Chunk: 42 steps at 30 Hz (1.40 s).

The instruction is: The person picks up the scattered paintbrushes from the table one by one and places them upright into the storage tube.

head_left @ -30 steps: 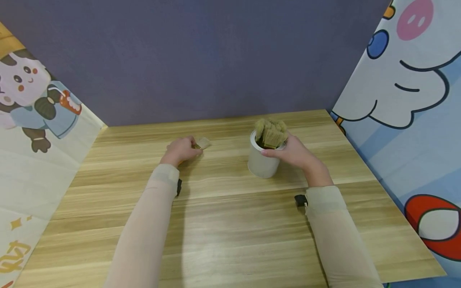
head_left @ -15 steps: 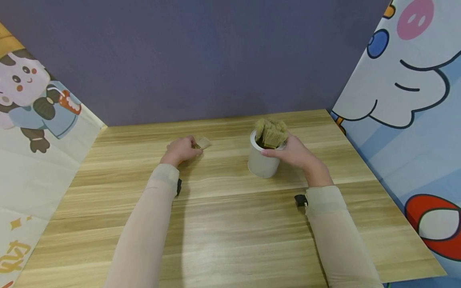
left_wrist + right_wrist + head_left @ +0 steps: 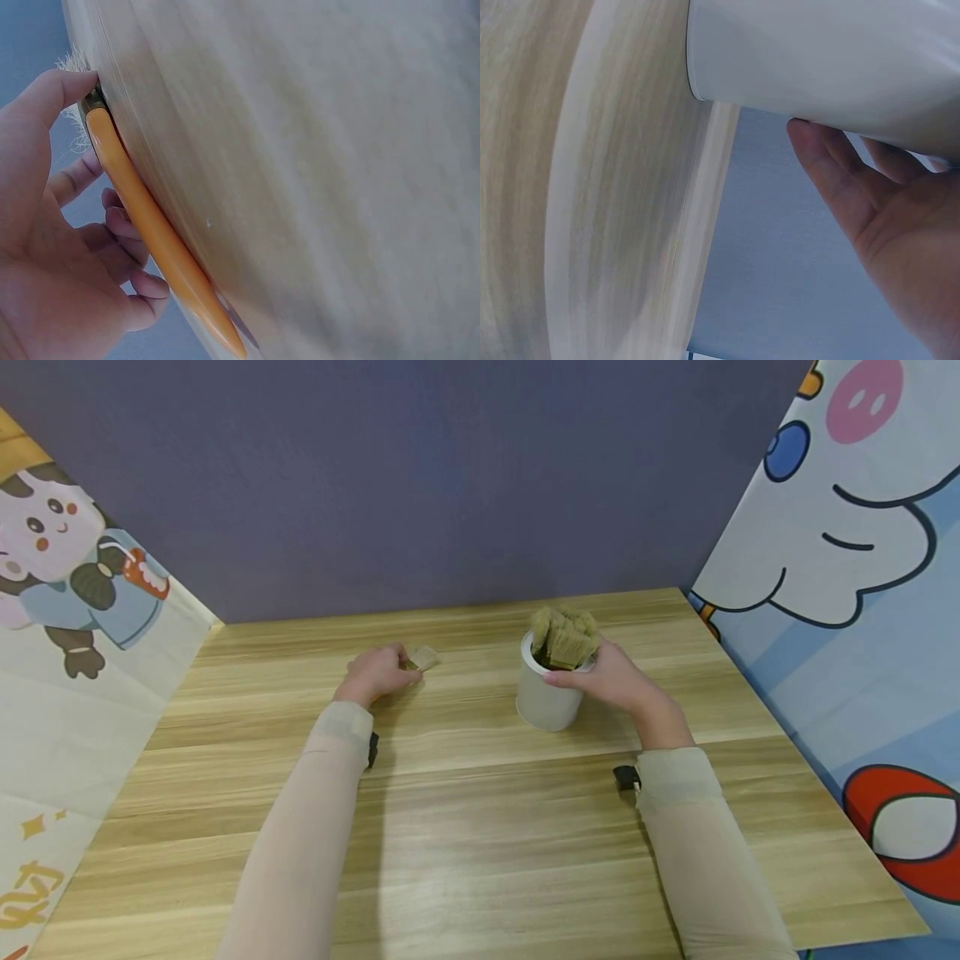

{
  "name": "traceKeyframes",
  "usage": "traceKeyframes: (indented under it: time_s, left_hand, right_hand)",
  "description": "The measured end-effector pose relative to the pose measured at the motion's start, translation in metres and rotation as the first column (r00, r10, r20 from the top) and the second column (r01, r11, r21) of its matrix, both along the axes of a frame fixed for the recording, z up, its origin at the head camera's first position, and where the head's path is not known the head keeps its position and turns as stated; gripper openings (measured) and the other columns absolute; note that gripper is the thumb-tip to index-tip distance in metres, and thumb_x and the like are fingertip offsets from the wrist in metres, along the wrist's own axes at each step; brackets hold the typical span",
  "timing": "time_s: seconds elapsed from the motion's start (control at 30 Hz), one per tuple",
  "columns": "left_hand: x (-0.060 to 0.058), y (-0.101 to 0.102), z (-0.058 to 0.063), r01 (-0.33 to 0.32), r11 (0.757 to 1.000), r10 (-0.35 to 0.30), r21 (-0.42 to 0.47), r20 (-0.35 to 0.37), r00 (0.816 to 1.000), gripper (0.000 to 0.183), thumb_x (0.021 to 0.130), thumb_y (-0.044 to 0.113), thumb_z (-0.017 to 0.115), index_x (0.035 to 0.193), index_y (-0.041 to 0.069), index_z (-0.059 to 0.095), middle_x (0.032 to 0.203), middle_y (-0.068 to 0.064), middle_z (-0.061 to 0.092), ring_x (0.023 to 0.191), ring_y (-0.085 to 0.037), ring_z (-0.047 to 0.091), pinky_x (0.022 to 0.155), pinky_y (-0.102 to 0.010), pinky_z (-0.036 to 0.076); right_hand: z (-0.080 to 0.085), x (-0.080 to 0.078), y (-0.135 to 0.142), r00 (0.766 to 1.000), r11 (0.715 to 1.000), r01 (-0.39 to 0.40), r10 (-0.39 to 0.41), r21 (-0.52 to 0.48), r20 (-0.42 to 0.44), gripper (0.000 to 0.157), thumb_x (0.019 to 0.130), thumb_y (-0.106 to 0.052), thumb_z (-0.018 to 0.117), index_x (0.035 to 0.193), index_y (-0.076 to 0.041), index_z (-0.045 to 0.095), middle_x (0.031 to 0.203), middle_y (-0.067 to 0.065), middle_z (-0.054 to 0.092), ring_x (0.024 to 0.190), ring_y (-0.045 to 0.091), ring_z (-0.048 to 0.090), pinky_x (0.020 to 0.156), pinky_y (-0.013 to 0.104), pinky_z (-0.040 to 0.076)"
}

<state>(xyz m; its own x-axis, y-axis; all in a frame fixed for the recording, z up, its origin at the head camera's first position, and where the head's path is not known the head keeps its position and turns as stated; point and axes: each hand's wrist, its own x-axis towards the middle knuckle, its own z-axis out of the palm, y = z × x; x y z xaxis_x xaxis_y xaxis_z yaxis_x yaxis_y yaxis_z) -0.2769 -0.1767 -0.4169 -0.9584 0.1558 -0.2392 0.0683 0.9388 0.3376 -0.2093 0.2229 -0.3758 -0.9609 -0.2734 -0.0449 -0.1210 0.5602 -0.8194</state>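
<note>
At the left of the table my left hand (image 3: 377, 672) pinches a paintbrush (image 3: 425, 657) by its metal collar, thumb on one side and fingers on the other. Its pale bristles point to the right in the head view. In the left wrist view the orange handle (image 3: 154, 225) lies along the wood under my palm. My right hand (image 3: 618, 678) holds a white can (image 3: 545, 703) from its right side, with the thumb at the front of the rim. Several more brushes (image 3: 566, 642) stand in the can, bristles up; their handles are hidden inside.
The wood-grain table (image 3: 480, 843) runs back to a dark blue-grey wall (image 3: 450, 485). Printed cartoon panels (image 3: 825, 552) close off both sides. A small black wrist camera (image 3: 626, 778) sits at the right cuff, another at the left.
</note>
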Motion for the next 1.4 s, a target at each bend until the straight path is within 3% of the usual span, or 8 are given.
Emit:
traceKeyframes:
  time_s: [0.83, 1.23, 1.4]
  left_hand:
    - [-0.003, -0.0009, -0.0025, -0.004, 1.0, 0.004, 0.009, -0.012, 1.0, 0.056, 0.101, 0.053, 0.063, 0.138, 0.012, 0.059, 0.143, -0.014, 0.066, 0.13, -0.042, 0.06, 0.119, -0.079, 0.026]
    - [-0.0022, -0.0006, 0.0006, -0.007, 1.0, 0.007, 0.014, -0.022, 1.0, 0.054, 0.099, 0.053, 0.064, 0.135, 0.013, 0.06, 0.141, -0.014, 0.067, 0.126, -0.041, 0.061, 0.119, -0.078, 0.027]
    - [-0.0012, -0.0023, 0.0064, -0.009, 0.997, 0.01, 0.074, -0.013, 1.0, 0.055, 0.099, 0.05, 0.068, 0.137, 0.011, 0.062, 0.139, -0.014, 0.068, 0.125, -0.04, 0.062, 0.116, -0.073, 0.034]
  right_hand:
    - [0.0006, 0.0009, 0.0001, 1.0, 1.0, 0.006, -0.006, 0.003, 0.027, 0.099, 0.089, -0.047, 0.086, 0.166, -0.014, 0.034, 0.166, 0.019, 0.044, 0.154, 0.039, 0.041, 0.126, 0.061, 0.033]
    - [0.0022, 0.0004, 0.001, 1.0, 1.0, 0.001, -0.001, 0.001, 0.024, 0.099, 0.089, -0.046, 0.086, 0.166, -0.015, 0.033, 0.167, 0.018, 0.043, 0.155, 0.039, 0.041, 0.126, 0.061, 0.032]
    - [-0.002, -0.0001, 0.0004, 1.0, 1.0, -0.008, 0.008, -0.012, -0.005, 0.092, 0.089, -0.041, 0.087, 0.162, -0.011, 0.04, 0.161, 0.02, 0.049, 0.151, 0.039, 0.045, 0.126, 0.06, 0.033]
